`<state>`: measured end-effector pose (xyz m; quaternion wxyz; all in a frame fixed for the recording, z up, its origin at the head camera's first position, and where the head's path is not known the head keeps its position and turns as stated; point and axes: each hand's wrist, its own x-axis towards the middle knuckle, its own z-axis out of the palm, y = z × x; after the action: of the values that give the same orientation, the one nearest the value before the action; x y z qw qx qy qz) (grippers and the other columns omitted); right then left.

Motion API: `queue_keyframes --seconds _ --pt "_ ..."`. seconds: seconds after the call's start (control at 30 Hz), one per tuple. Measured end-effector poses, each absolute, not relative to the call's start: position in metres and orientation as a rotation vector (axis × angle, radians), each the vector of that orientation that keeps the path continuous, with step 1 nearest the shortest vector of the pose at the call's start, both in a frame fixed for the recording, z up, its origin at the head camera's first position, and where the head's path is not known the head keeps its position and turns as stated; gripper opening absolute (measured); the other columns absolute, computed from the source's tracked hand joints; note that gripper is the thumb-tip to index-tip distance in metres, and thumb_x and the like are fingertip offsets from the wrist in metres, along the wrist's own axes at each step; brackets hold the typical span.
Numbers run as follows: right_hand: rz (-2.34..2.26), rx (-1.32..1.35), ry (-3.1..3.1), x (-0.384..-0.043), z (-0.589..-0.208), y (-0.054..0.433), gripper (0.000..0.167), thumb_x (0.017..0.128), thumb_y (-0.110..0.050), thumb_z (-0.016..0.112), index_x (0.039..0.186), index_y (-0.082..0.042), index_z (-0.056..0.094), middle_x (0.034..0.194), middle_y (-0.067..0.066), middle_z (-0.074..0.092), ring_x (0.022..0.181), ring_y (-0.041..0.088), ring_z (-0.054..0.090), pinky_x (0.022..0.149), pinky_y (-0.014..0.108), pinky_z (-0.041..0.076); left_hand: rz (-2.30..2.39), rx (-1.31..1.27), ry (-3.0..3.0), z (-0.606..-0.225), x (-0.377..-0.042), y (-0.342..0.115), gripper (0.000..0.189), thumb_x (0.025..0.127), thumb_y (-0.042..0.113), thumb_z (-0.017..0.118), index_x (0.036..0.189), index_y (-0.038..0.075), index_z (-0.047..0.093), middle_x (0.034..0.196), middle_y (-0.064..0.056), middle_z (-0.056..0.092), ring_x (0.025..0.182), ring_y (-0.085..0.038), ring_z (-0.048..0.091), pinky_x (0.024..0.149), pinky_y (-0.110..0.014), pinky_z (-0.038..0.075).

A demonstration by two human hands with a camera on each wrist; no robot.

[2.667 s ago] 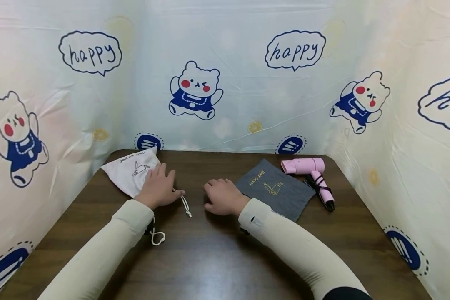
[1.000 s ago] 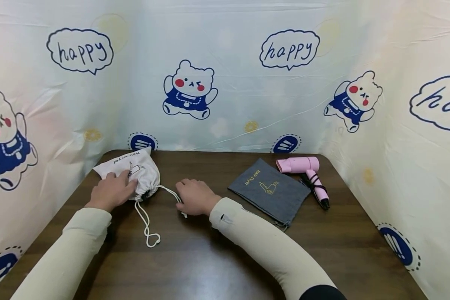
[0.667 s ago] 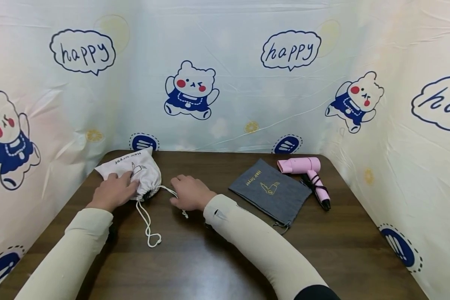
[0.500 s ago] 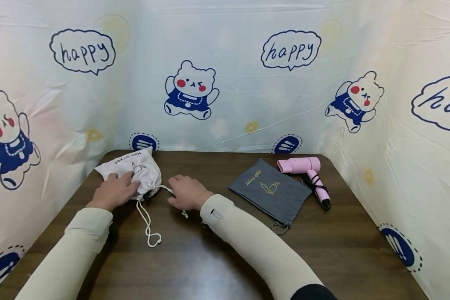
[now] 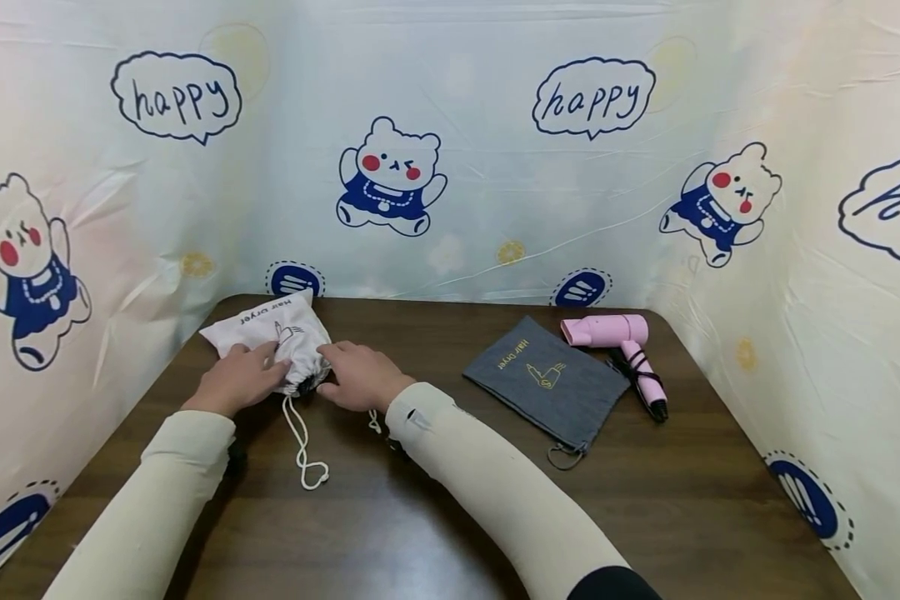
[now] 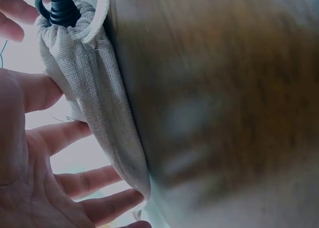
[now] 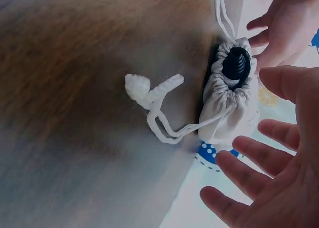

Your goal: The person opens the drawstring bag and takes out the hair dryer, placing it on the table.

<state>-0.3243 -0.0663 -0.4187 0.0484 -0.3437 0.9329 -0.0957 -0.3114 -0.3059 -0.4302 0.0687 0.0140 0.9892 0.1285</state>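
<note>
Your left hand (image 5: 236, 382) is spread wide and touches the white bag (image 5: 303, 333) ahead of it. Your right hand (image 5: 363, 377), also wide, stands at the bag's other side; contact there is unclear. Between your hands, a black tip (image 7: 237, 67) shows at the bag's mouth. Right of your right hand, the grey bag (image 5: 536, 396) and dryer (image 5: 607, 331) lie on the worktop (image 5: 435, 500).

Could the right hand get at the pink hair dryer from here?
Probably yes: the right hand appears to hold nothing, and the pink hair dryer lies uncovered. The grey pouch between them lies flat, so the hand could likely pass over it.
</note>
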Motion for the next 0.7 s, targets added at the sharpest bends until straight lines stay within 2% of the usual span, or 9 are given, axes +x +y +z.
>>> queue_keyframes --seconds 0.17,0.43,0.7 --pt "-0.331 -1.007 2.830 -0.327 -0.422 -0.070 0.069 0.104 -0.053 0.055 0.163 -0.030 0.029 0.163 -0.005 0.040 0.146 0.011 0.045 0.115 0.033 0.042 0.379 0.050 2.981 -0.430 -0.310 -0.302 0.081 0.105 0.058 0.038 0.158 -0.002 0.031 0.148 -0.045 0.034 0.137 -0.059 0.035 0.095 -0.081 0.038" --pt "-0.354 -1.013 2.853 -0.328 -0.427 -0.071 0.066 0.104 -0.053 0.053 0.162 -0.029 0.032 0.162 -0.003 0.043 0.145 0.013 0.047 0.113 0.034 0.044 0.384 0.030 2.955 -0.433 -0.308 -0.296 0.080 0.104 0.059 0.041 0.158 0.000 0.032 0.149 -0.043 0.034 0.139 -0.059 0.034 0.094 -0.087 0.030" --pt "-0.330 -0.978 2.909 -0.330 -0.426 -0.070 0.062 0.105 -0.051 0.053 0.161 -0.029 0.037 0.159 -0.003 0.046 0.141 0.015 0.051 0.109 0.036 0.048 0.355 0.068 2.967 -0.427 -0.305 -0.285 0.078 0.103 0.056 0.046 0.157 0.001 0.035 0.150 -0.040 0.040 0.140 -0.057 0.035 0.091 -0.084 0.035"
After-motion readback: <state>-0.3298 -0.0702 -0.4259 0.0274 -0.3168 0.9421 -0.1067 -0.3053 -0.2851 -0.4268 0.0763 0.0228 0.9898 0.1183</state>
